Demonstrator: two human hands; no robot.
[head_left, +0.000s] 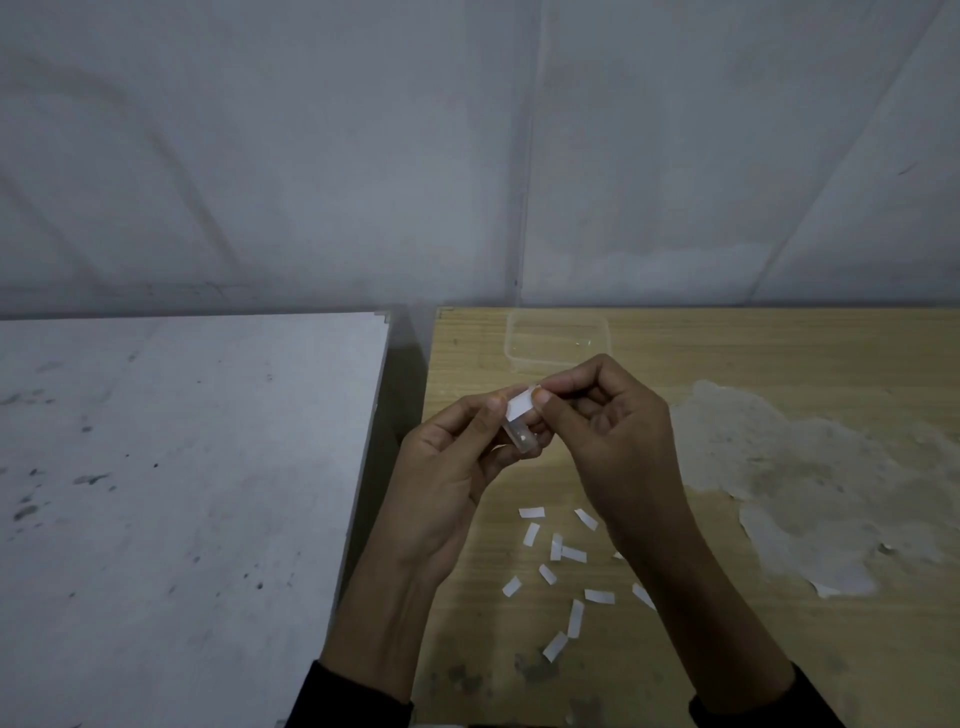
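left hand (452, 462) gripped vial (521, 439), steadying it | right hand (618, 431) pinched slip (519, 405) at its top | spare slips (573, 554) lay close below on surface (727, 353)

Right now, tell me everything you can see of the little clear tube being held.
The small tube looks like clear plastic and is tilted, its lower end toward the camera. The left hand grips it above the wooden table. The right hand pinches a white paper slip against its upper part. Contents unclear.

Head view looks forward and down, close over a wooden table (727, 353).
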